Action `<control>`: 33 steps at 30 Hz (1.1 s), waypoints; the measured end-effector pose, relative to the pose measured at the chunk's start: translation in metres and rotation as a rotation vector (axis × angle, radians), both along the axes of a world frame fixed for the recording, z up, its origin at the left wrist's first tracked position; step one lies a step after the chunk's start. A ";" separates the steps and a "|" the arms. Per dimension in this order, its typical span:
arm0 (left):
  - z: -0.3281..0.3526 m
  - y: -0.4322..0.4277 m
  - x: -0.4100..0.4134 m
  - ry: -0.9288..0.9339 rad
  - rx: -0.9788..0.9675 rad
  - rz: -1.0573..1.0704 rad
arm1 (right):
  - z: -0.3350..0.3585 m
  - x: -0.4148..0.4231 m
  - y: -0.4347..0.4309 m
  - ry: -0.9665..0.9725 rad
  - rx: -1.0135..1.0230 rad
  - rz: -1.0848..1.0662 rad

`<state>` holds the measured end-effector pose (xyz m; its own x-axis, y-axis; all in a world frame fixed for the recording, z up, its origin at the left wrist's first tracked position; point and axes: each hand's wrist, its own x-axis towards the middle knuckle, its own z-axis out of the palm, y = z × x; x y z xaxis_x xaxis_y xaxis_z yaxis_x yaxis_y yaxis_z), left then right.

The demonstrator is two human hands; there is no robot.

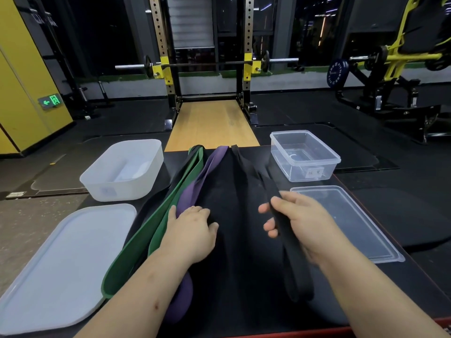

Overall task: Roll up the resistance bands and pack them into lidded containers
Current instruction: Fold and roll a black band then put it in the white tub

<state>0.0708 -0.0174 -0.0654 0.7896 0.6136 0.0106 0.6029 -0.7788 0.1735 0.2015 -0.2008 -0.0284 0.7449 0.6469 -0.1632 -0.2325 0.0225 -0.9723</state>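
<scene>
A squat rack [159, 45] holds a barbell [207, 64] beyond a wooden platform [210, 125]. An exit sign [50, 101] glows on the yellow wall [22, 76]; a yellow machine [394, 61] stands right.

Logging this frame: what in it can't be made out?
Head view:
- Label on the clear container: writing too small.
- Purple band: near stretch hidden under the left hand and forearm.
- Black band: partly covered by the gripping right hand, which is blurred.
- Bands' far ends: lost over the table edge.
</scene>
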 end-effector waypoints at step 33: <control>0.011 -0.053 0.010 -0.595 -1.587 0.021 | -0.017 0.001 0.006 -0.055 -0.092 0.197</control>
<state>0.0809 -0.0699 -0.0541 0.8953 0.3197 -0.3101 0.1789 0.3794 0.9078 0.2028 -0.1945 -0.0459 0.6148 0.7652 -0.1910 -0.1705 -0.1075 -0.9795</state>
